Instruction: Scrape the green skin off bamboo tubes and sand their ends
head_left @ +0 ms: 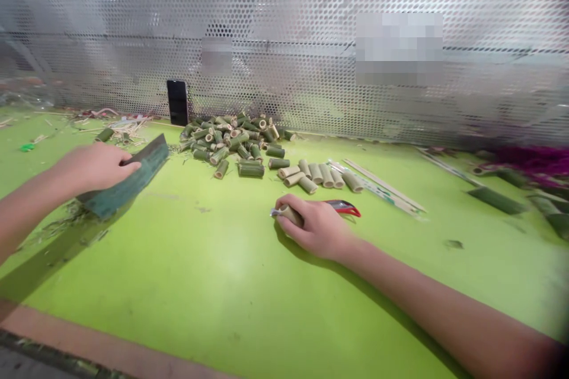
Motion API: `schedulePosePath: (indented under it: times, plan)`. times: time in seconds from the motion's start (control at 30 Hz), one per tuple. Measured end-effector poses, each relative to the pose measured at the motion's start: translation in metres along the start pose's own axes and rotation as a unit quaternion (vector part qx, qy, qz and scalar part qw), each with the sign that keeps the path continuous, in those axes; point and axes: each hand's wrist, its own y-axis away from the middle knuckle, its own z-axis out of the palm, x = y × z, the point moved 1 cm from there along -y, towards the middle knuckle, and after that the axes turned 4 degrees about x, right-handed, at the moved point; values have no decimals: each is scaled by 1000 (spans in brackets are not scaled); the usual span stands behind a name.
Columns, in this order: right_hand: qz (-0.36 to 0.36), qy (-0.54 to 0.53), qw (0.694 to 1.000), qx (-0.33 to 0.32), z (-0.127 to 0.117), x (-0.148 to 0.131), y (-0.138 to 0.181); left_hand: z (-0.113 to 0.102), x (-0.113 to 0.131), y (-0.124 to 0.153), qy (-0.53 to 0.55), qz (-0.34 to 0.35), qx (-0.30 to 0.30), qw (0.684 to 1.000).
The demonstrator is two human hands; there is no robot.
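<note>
Left hand (100, 167), left of frame: fingers gripping a tilted dark green board (128, 188). Right hand (319, 226), right of centre, low over the counter (213, 290): fingers closed around a pale bamboo piece (292, 215); red-edged tool (345, 207) projects beyond the hand. Pale cut pieces (326, 176) just above it in frame; green pile (237, 139) at upper centre.

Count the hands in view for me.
2: the left hand, at left, gripping a flat green tool; the right hand, right of centre, around a pale tube.
</note>
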Motion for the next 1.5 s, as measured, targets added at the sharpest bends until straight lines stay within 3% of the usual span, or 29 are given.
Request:
schedulePosePath:
  times: [0.13,0.27,0.5,0.63,0.8,0.9,0.97,1.07,1.2,1.4,1.5]
  plan:
    - [2,-10,1000,4,0,2,0,-11,22,13,-12,8,40,999]
    - [9,-7,1000,-2,-1,1,0,-8,54,27,-1,59,23,998]
    - [4,-3,1000,7,-2,0,1,-15,60,34,-61,35,41,997]
    - [-16,-16,999,36,-2,-1,2,-15,82,49,-83,58,57,993]
    - [0,-32,997,77,-2,-1,4,18,130,87,-2,190,89,978]
    - [16,-41,995,92,-3,-2,5,41,155,110,63,322,111,938]
    - [15,-54,994,94,-4,-4,7,52,163,118,84,361,122,921]
    - [3,-94,990,106,-7,-6,9,62,158,116,114,387,130,906]
    - [4,-132,979,154,-9,-6,11,69,133,97,123,433,134,883]
    - [-51,-151,983,89,-5,-13,8,61,109,62,205,451,29,868]
    - [24,-299,953,51,-6,-22,7,55,111,47,255,426,-51,867]
